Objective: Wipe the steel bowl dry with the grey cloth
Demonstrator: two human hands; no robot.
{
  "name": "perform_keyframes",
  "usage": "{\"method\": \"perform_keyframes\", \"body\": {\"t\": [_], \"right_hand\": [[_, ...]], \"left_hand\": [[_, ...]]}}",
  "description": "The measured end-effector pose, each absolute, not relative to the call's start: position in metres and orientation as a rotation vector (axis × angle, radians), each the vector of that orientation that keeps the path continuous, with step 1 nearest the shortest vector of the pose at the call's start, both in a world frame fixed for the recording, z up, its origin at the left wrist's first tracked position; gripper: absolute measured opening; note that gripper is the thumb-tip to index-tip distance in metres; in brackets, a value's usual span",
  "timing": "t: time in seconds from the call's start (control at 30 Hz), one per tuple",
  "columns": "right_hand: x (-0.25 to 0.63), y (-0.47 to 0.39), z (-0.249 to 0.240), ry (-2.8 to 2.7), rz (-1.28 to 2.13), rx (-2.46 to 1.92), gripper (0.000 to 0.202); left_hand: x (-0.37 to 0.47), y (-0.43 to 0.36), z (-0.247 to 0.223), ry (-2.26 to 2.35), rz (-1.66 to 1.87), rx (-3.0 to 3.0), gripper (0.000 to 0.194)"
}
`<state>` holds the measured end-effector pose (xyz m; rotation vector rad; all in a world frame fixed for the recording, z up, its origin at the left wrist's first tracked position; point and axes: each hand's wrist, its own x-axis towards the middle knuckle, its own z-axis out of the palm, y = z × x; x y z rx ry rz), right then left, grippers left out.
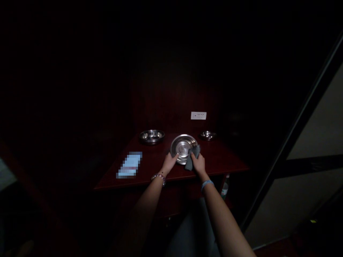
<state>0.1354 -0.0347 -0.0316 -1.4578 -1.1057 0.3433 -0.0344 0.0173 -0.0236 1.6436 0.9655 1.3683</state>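
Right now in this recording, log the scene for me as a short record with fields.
Left hand: holds the near-left rim of a shiny round metal bowl
Right hand: holds a gray cloth against the bowl's near-right rim
Bowl pose: tilted, open side toward the camera
Surface: dark red wooden table
Far left: wide round metal dish
Far right: small shiny metal dish
Near left: pixelated light-blue rectangle, identity unclear
Wall: white rectangular socket panel
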Motion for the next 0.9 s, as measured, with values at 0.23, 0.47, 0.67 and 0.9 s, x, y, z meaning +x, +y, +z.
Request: {"method": "perform_keyframes", "body": {"t": [0.23, 0.47, 0.67, 0.9], "right_hand": [[0.1345, -0.0363, -0.0300, -1.096, 0.356, -1.443, 0.034], [0.1338, -0.0371, -0.0297, -1.093, 0.364, -1.448, 0.035], [0.1341, -0.0376, -0.0278, -1.111, 0.366, -1.458, 0.034], [0.1336, -0.0377, -0.0279, -1.103, 0.366, -1.450, 0.034]], "left_hand": [[-0.0351, 0.0156, -0.0205, 0.996, 1.343, 1.613, 0.038], [-0.0351, 0.0156, -0.0217, 0.981, 1.353, 1.615, 0.035], [-0.0352, 0.0166, -0.0220, 0.966, 1.353, 1.623, 0.038], [-0.0352, 0.0193, -0.0250, 0.976, 1.348, 1.613, 0.038]]}}
